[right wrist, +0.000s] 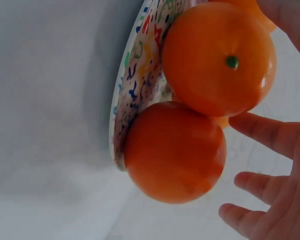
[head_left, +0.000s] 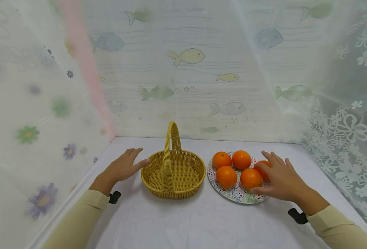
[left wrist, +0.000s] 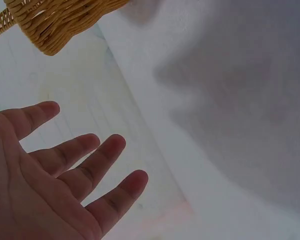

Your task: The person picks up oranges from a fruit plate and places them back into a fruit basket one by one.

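A yellow woven basket (head_left: 183,193) with a tall arched handle (head_left: 168,166) stands in the middle of the table, with nothing inside. My left hand (head_left: 124,167) hovers at its left rim, fingers spread and holding nothing; whether the thumb touches the rim I cannot tell. On the right, several oranges sit on a round plate (head_left: 233,196) with a colourful squiggle pattern. Over the plate's right side is my right hand (head_left: 281,181), fingers spread beside the front-right orange (head_left: 251,178) and partly covering the rightmost orange (head_left: 262,166). In the right wrist view, an orange (right wrist: 175,155) lies near the fingers, ungripped.
A white cloth covers the table (head_left: 158,224). Behind it hangs a curtain (head_left: 186,83) printed with fish, and flower-patterned curtains (head_left: 27,135) close off both sides. Small black objects (head_left: 115,197) show at both wrists.
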Demonstrator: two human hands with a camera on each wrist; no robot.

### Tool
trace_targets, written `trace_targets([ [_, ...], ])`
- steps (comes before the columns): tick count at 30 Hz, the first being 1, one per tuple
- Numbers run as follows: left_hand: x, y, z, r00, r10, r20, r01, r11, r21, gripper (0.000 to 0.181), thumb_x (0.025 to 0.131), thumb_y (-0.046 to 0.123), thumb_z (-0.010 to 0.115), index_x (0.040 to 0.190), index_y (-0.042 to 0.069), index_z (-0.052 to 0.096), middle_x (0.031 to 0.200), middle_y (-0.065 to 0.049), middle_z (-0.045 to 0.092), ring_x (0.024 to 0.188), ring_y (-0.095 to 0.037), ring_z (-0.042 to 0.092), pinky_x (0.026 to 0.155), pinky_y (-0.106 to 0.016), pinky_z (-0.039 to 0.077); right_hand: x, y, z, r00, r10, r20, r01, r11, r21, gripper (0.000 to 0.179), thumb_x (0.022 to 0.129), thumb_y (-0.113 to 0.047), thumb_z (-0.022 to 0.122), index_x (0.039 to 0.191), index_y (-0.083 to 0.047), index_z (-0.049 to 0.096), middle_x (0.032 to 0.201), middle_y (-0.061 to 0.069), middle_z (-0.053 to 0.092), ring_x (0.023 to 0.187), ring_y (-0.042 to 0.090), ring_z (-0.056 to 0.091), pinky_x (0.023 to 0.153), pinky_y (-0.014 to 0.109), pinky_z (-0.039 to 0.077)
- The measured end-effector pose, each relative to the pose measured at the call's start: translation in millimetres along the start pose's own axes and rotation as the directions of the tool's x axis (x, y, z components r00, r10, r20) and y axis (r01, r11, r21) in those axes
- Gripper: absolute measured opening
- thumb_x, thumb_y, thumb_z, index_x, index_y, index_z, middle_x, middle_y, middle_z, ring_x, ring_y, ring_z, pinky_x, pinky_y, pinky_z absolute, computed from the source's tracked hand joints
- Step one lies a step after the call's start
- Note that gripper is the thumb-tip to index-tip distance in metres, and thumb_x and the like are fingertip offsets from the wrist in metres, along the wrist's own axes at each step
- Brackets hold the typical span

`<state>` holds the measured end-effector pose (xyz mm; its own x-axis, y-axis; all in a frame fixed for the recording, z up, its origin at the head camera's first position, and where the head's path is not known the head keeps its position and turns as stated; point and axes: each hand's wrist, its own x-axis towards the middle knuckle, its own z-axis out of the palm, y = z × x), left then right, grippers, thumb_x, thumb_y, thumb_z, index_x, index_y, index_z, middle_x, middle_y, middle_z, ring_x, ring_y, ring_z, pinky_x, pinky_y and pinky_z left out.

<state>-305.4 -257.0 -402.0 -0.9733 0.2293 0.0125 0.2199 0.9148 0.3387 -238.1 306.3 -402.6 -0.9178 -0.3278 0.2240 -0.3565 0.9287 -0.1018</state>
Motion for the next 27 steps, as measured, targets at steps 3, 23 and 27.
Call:
trace_targets([
  [3, 2.3, -0.1, 4.9, 1.000, -0.002, -0.007, 0.001, 1.000, -0.029, 0.094, 0.096, 0.082, 0.034, 0.164, 0.016, 0.030, 0.165, -0.024, 0.030, 0.146, -0.048, 0.039, 0.109, -0.074, 0.038, 1.5, -2, 3, 1.000, -0.012, -0.014, 0.012, 1.000, 0.006, 0.080, 0.072, -0.078, 0.077, 0.126, -0.020, 0.068, 0.162, 0.021, 0.033, 0.146, 0.057, 0.026, 0.106, 0.089, 0.016],
  [23, 19.1, -1.8, 36.7, 0.997, -0.083, 0.003, 0.075, 0.887, -0.456, 0.065, 0.097, 0.038, 0.069, 0.153, 0.012, 0.047, 0.143, -0.019, 0.057, 0.128, -0.040, 0.060, 0.073, -0.035, 0.064, 8.1, -6, 12, 0.999, -0.004, -0.046, 0.005, 1.000, 0.011, 0.067, 0.070, -0.069, 0.085, 0.113, -0.019, 0.072, 0.143, 0.014, 0.058, 0.140, 0.048, 0.041, 0.106, 0.088, 0.016],
  [27, 19.8, -6.6, 41.2, 0.997, -0.078, 0.028, 0.080, 0.825, -0.559, 0.051, 0.097, 0.026, 0.067, 0.146, 0.015, 0.058, 0.141, -0.014, 0.060, 0.121, -0.033, 0.065, 0.074, -0.035, 0.065, 10.3, -8, 11, 0.999, 0.018, -0.036, -0.017, 1.000, 0.023, 0.073, 0.070, -0.072, 0.084, 0.117, -0.017, 0.073, 0.132, 0.013, 0.067, 0.133, 0.043, 0.048, 0.108, 0.088, 0.014],
])
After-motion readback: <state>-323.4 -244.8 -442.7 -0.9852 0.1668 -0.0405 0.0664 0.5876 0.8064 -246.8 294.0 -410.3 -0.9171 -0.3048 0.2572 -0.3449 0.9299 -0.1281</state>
